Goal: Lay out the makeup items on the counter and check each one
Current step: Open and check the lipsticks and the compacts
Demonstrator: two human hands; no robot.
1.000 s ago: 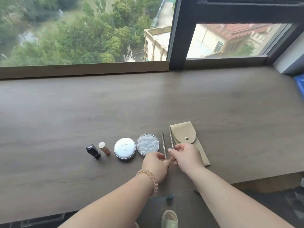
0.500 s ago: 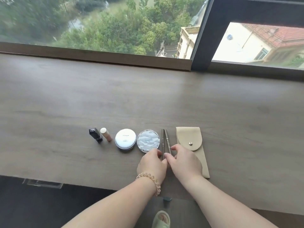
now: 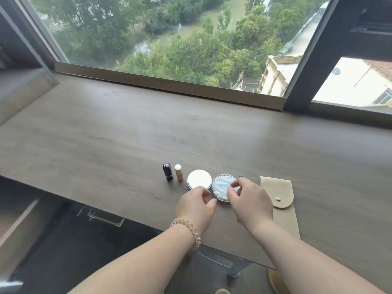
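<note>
Left hand (image 3: 196, 205): over the near edge of the worktop (image 3: 106, 134), spiral band (image 3: 192, 229) on the wrist; grip loosely curled, fingertips by the near rim of the white compact (image 3: 199, 178), nothing visibly held.
Right hand (image 3: 251, 203): just beside the left; thumb and forefinger bent onto the right rim of the marbled compact (image 3: 221, 186); pinching or only touching, cannot tell.
Row: black lipstick (image 3: 167, 171), beige stick (image 3: 178, 172), then both round compacts, left to right, close together.
Axes: lipstick and stick long near-to-far; lying or standing unclear.
Pouch (image 3: 280, 194): beige, long near-to-far, snap flap at the far end.
Hidden: thin dark tip (image 3: 240, 176) beyond the right knuckles, the rest covered.
Room: dark wood-grain surface against a window (image 3: 169, 39); trees and rooftops below.
</note>
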